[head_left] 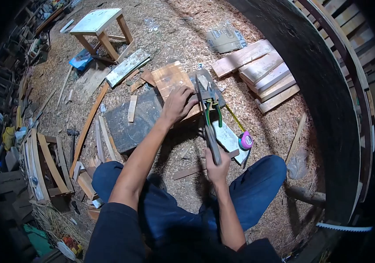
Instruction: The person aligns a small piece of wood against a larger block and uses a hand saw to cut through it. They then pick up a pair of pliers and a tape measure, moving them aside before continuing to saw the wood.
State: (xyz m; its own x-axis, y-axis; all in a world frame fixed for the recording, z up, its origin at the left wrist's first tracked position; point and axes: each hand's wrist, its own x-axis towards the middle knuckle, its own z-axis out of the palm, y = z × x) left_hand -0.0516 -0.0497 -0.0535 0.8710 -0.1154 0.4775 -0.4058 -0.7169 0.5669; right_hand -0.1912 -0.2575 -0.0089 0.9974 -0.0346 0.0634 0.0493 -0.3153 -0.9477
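My left hand [179, 105] presses on a wooden board [172, 79], its fingers bent over the right-hand part. The board lies on a dark, low work block [141, 125]. In my right hand [217, 166] is the handle of a handsaw [211, 142]; its long thin blade points away from me, along the board's right edge. Just right of the blade, green-handled pliers [214, 115] lie over the block's edge. A pink and teal tape measure [245, 140], with some yellow tape pulled out, rests by a white-faced plank [229, 139].
Wood shavings cover the ground. A small wooden stool [97, 22] stands at the back left, near a pale plank [128, 66]. Stacked boards [266, 72] lie at the back right, beside a large dark curved beam [301, 52]. A hammer [72, 133] is at the left.
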